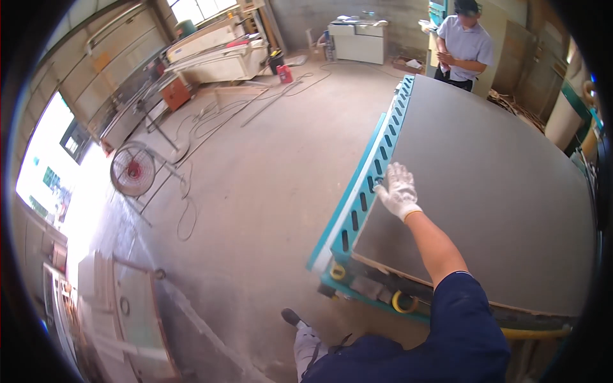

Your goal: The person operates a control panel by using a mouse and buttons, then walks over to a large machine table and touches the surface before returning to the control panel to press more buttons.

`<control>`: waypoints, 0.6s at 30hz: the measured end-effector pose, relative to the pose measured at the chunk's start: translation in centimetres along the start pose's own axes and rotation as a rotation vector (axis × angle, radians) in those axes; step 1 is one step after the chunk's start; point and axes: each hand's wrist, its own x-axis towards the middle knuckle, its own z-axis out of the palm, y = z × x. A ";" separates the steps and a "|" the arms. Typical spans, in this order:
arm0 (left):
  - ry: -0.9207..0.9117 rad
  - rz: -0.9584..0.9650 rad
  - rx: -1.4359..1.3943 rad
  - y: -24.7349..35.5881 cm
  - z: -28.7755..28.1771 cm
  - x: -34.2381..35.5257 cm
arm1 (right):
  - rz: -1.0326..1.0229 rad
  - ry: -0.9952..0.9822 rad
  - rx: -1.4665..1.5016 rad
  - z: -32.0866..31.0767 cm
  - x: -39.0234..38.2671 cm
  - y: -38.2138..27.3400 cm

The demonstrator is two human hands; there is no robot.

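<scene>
My right hand (400, 193), in a white knitted glove with an orange-yellow cuff edge, lies flat with fingers outstretched near the left edge of a large dark grey panel (485, 185). It holds nothing. The panel lies on a teal machine table, along a teal rail (364, 191) with a row of slanted dark slots. My thumb reaches toward that rail. Below the panel's near corner are a small yellow round thing (337, 271) and a yellow ring (403, 302). My left hand is outside the view.
Across the panel stands a person (465, 45) in a light shirt, hands together. A round fan (133, 169) stands at the left, with cables trailing over the floor (281, 172). Farther back are a red jug (285, 75), stacked boards (214, 54) and a white desk (359, 46).
</scene>
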 end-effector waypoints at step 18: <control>0.511 0.768 -0.541 44.8 -67.2 51.9 | 0.971 0.075 -0.208 2.5 -0.8 0.0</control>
